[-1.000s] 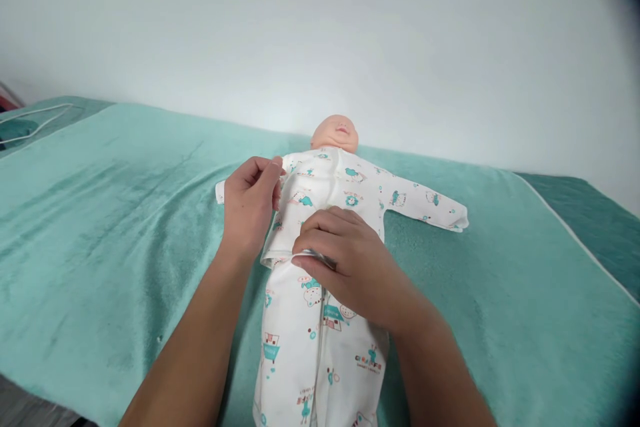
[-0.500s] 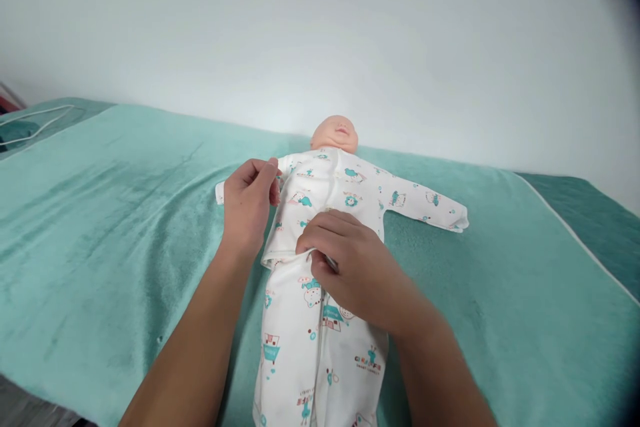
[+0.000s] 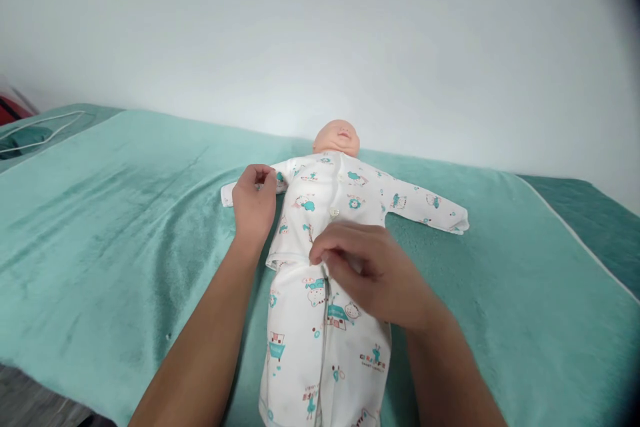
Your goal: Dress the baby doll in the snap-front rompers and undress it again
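A baby doll [image 3: 336, 135] lies on its back with its head away from me. It wears a white printed baby shirt [image 3: 400, 199] with buttons down the front and matching baby pants [image 3: 295, 353]. My right hand [image 3: 367, 263] pinches the front hem of the shirt between thumb and fingers, just above the pants' waist. Over the sleeve on the left side, my left hand [image 3: 255, 203] is closed, thumb against the fingertips, and no cloth shows between them. One shirt button [image 3: 335, 212] shows mid-chest. The palm side of my right hand is hidden.
Beneath the doll a light green blanket [image 3: 110, 227] covers the surface, with a darker green cover [image 3: 580, 213] past its right edge. A white cord-like loop [image 3: 60, 123] lies at the far left. A pale wall [image 3: 320, 33] stands behind the doll's head.
My right hand has shifted slightly down and right, and the chest button now shows. My left hand has moved a little right and down. The view has shifted slightly.
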A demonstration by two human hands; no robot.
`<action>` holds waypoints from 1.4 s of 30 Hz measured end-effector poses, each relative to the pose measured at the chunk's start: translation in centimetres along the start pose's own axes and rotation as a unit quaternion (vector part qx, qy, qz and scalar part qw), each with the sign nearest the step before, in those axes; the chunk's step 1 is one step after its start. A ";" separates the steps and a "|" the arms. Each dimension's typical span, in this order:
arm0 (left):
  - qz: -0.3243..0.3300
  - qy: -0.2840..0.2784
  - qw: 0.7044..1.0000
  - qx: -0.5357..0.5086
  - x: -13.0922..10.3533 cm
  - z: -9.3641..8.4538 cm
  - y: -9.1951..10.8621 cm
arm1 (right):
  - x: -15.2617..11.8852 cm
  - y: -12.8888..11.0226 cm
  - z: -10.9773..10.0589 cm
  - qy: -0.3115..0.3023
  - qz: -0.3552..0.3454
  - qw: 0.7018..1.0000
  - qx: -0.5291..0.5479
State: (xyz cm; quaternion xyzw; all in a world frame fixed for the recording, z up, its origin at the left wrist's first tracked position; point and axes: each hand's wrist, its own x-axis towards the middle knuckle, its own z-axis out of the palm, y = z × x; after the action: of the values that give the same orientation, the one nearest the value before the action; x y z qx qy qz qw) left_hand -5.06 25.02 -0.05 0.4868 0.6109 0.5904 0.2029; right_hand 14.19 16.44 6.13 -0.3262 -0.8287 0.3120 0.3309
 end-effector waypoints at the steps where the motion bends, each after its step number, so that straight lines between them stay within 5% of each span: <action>1: 0.022 0.007 0.999 0.044 0.2 0.2 -0.8 | -0.1 0.3 -0.2 0.029 0.005 0.999 0.036; 5: 0.078 -0.002 0.968 0.238 0.2 0.3 -2.7 | -0.2 2.7 -0.8 0.245 0.008 0.964 0.101; 8: 0.076 -0.015 0.940 0.332 -0.3 -0.8 -3.3 | -0.4 6.0 -1.1 0.412 0.032 0.910 0.034; 10: 0.069 -0.022 0.928 0.367 -0.5 -2.0 -3.8 | -0.9 8.4 -1.5 0.462 0.093 0.881 -0.047; 14: 0.034 -0.035 0.911 0.409 -0.1 -4.9 -5.5 | -3.3 12.3 -3.5 0.400 0.183 0.868 -0.228; 18: 0.070 -0.074 0.891 0.443 0.3 -6.3 -6.7 | -6.8 14.0 -6.5 0.349 0.249 0.848 -0.312; 22: 0.089 -0.109 0.871 0.471 0.6 -6.7 -7.0 | -9.2 14.2 -8.4 0.376 0.323 0.815 -0.299; 28: 0.118 -0.168 0.842 0.498 2.3 -7.9 -7.1 | -9.6 14.1 -8.6 0.382 0.347 0.812 -0.274; 42: 0.131 -0.126 0.848 0.498 5.8 -8.3 -7.7 | -10.1 16.5 -9.6 0.466 0.350 0.788 -0.197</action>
State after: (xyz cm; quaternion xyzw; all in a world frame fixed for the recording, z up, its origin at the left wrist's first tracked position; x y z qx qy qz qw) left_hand -17.21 26.84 -3.40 0.6684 0.7226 0.1614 -0.0713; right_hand 32.65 21.51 -3.81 -0.7579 -0.4464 0.0468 0.4734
